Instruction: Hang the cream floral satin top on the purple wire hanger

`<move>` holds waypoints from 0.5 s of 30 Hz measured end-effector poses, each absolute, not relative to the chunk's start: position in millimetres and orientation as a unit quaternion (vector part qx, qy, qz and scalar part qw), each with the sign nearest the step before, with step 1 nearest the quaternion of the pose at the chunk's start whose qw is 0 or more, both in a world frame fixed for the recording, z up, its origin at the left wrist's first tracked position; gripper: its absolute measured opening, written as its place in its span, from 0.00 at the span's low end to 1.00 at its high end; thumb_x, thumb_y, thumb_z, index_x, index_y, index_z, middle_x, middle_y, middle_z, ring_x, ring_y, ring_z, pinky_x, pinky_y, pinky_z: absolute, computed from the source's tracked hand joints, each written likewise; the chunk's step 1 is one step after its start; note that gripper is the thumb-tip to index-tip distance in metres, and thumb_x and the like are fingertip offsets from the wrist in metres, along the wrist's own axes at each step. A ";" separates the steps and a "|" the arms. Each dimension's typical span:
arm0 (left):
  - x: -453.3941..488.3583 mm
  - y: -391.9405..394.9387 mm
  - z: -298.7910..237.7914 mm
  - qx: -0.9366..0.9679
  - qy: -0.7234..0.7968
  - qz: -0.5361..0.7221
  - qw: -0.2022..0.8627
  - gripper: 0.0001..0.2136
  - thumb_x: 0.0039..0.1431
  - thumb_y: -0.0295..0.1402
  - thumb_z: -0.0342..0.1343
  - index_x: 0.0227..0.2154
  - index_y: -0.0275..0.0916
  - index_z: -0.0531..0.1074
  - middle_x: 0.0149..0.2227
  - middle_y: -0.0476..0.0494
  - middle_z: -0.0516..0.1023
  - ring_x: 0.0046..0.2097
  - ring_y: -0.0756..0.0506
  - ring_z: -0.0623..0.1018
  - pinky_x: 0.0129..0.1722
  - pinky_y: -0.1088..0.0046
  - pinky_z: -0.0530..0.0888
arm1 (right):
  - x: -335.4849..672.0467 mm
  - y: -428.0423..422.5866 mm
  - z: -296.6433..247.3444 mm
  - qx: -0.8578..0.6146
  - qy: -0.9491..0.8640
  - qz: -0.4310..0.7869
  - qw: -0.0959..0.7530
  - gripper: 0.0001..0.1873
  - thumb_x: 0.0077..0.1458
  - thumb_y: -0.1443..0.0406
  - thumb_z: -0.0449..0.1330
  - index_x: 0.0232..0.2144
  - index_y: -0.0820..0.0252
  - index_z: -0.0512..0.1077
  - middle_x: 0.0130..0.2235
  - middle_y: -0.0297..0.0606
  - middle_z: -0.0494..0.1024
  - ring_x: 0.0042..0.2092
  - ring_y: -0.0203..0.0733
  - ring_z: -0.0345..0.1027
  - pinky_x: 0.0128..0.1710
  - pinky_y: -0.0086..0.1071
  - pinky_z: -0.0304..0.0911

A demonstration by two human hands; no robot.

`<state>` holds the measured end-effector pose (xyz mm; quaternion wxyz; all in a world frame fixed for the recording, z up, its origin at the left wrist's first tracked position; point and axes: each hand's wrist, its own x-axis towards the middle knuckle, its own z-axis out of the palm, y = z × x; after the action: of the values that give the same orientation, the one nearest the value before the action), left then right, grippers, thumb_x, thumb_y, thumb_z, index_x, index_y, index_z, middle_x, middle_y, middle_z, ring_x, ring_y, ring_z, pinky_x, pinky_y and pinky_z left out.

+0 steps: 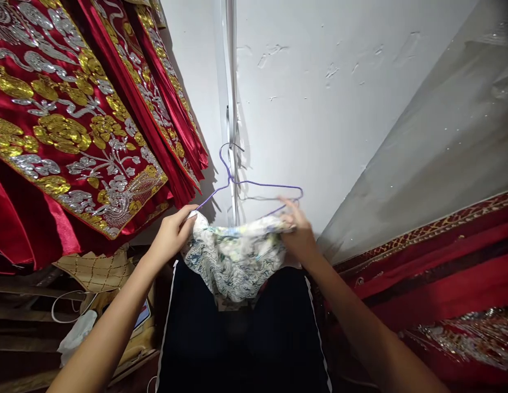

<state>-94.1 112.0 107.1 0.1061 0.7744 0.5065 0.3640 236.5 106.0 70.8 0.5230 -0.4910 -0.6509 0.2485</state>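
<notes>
A purple wire hanger (266, 184) hangs by its hook from a narrow upright rail on the white wall. Below it, a white garment with a blue-green and yellow print (237, 262) is bunched across my lap. My left hand (174, 232) pinches the garment's white edge at the hanger's left end, which goes into the cloth. At the other side, my right hand (297, 226) grips the garment's right edge just under the hanger's right corner; its fingers are slightly blurred. The hanger's right arm is bare.
Red satin pieces with gold and silver sequins (94, 125) hang at the upper left. A metal rail (230, 71) runs up the wall. Plastic sheeting (434, 142) and red trimmed fabric (442, 273) are on the right. A white cable (57, 311) and a phone (143, 314) lie lower left.
</notes>
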 end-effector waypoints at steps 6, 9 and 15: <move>-100.9 112.1 113.8 0.776 0.508 0.350 0.131 0.18 0.67 0.45 0.51 0.50 0.40 0.76 0.31 0.50 0.78 0.28 0.50 0.70 0.33 0.75 0.66 | 286.1 129.6 90.6 -0.582 -0.595 0.238 0.501 0.44 0.43 0.67 0.60 0.65 0.66 0.63 0.27 0.33 0.73 0.25 0.38 0.62 0.27 0.32 0.61; -101.7 112.0 115.5 0.773 0.501 0.358 0.151 0.18 0.67 0.45 0.51 0.49 0.39 0.77 0.34 0.49 0.79 0.31 0.49 0.72 0.34 0.75 0.67 | 290.0 138.1 95.9 -0.580 -0.616 0.225 0.483 0.35 0.42 0.66 0.60 0.57 0.66 0.72 0.27 0.34 0.73 0.27 0.38 0.64 0.29 0.32 0.61; -106.0 113.0 117.7 0.769 0.489 0.370 0.179 0.17 0.67 0.45 0.50 0.45 0.38 0.77 0.35 0.48 0.78 0.34 0.47 0.73 0.34 0.75 0.67 | 282.8 137.9 103.6 -0.628 -0.574 0.160 0.500 0.43 0.40 0.65 0.64 0.61 0.66 0.63 0.26 0.32 0.74 0.28 0.41 0.67 0.28 0.31 0.61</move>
<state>-106.0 113.0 117.7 0.1787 0.7694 0.4893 0.3696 282.8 137.9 103.6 0.5004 -0.6284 -0.5738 0.1597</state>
